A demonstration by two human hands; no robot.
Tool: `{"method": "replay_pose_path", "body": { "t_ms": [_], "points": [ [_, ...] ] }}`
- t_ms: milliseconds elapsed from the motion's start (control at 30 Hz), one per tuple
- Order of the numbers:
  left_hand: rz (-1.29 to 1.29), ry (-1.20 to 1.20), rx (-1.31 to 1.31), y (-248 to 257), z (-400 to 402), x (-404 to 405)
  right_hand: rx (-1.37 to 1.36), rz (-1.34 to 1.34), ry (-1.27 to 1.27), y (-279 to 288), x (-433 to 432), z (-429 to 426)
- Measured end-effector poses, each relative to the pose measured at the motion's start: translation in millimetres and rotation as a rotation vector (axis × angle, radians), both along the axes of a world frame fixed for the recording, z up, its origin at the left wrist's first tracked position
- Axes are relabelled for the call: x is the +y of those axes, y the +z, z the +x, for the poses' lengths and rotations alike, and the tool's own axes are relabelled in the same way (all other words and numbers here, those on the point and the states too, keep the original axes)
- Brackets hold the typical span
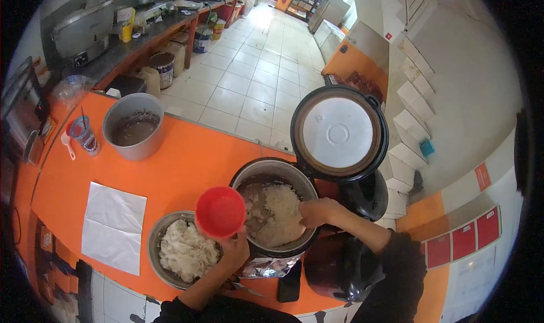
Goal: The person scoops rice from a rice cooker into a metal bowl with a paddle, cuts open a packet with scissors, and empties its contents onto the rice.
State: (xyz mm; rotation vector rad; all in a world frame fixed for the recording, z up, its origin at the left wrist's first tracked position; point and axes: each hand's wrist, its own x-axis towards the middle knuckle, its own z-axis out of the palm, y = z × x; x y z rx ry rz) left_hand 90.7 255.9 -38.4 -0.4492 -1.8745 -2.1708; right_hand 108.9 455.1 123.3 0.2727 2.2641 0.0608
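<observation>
My left hand grips a red plastic bowl by its near edge. The bowl is tilted up between a metal bowl and the rice cooker. White cooked rice is heaped in that metal bowl. At the right wall of the rice cooker's inner pot, my right hand reaches in with curled fingers; whatever they hold is hidden. Cooked rice covers the pot's right side, while its left side shows scraped bottom. The cooker's hinged lid stands raised behind.
On the orange table are a grey pot with residue, a plastic cup, a pale spoon and a white sheet. A black phone lies before the cooker. A dark glossy appliance stands right, under my forearm.
</observation>
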Motion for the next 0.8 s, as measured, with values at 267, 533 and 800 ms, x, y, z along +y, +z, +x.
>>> {"method": "replay_pose_path", "body": {
  "t_ms": [267, 533, 800],
  "points": [
    [0.192, -0.024, -0.057, -76, 12, 11, 0.03, -0.068, -0.032, -24, 1, -7],
    [0.15, 0.144, -0.212, -111, 24, 14, 0.111, -0.131, 0.0, -39, -11, -1],
    [0.056, 0.103, -0.067, -107, 18, 2, 0.238, -0.435, 0.095, -69, -5, -37]
  ]
}}
